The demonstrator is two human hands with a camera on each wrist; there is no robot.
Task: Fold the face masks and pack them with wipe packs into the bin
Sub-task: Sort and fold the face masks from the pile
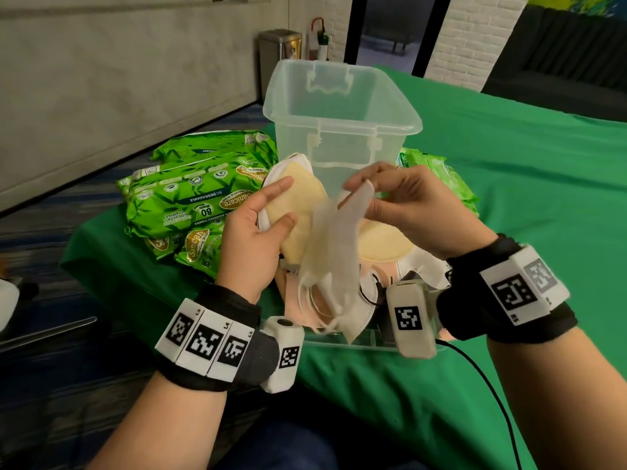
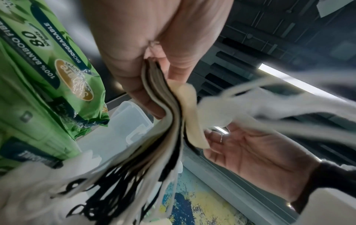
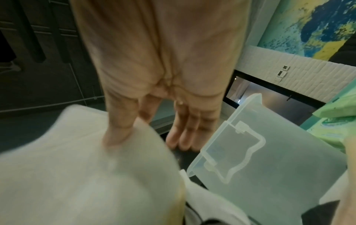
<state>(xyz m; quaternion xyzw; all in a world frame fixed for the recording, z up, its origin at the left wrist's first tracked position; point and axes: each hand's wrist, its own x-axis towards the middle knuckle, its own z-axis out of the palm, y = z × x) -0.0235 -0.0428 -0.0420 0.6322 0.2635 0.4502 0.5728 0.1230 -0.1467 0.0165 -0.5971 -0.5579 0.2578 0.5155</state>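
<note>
The left hand (image 2: 154, 50) fills the top of the left wrist view, its fingers (image 2: 179, 67) and thumb pinching a stack of folded face masks (image 2: 169, 115), cream, white and black edges pressed together. Black ear loops (image 2: 108, 193) hang blurred below. Green wipe packs (image 2: 44, 79) stand at the left. The right hand (image 2: 256, 153) lies palm-open beside the stack, a blurred white mask (image 2: 289, 109) above it.
</note>
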